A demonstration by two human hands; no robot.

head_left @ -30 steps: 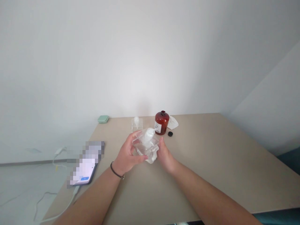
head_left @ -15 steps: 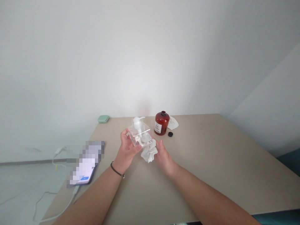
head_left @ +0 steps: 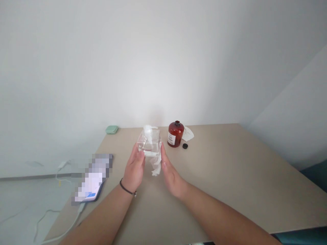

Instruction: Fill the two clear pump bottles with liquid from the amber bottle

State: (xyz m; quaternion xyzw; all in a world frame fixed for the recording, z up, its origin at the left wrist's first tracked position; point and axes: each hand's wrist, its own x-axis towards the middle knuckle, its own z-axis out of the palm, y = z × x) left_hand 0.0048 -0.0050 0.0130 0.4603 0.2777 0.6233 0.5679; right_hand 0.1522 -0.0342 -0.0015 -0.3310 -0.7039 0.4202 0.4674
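Between my two hands is a clear square pump bottle [head_left: 150,143] with a white pump top, held up over the table. My left hand [head_left: 134,170] grips its left side, the thumb on the near face. On the other side, my right hand [head_left: 171,175] presses a crumpled white tissue [head_left: 155,165] against the bottle, fingers stretched forward along it. The tissue hangs below the bottle's right corner. Past my right hand an amber bottle [head_left: 175,134] with a white label stands uncapped, and a small black cap [head_left: 185,146] lies beside it.
A white piece of paper or tissue [head_left: 188,134] lies behind the amber bottle. At the table's left edge rests a phone [head_left: 95,180] with a white cable [head_left: 74,224]. A mint-green case [head_left: 111,129] sits at the far left corner, near the wall.
The pump bottle has turned from tilted to squarer, its near face towards me. My right hand has shifted left with the tissue, its fingers now straighter along the bottle's right side.
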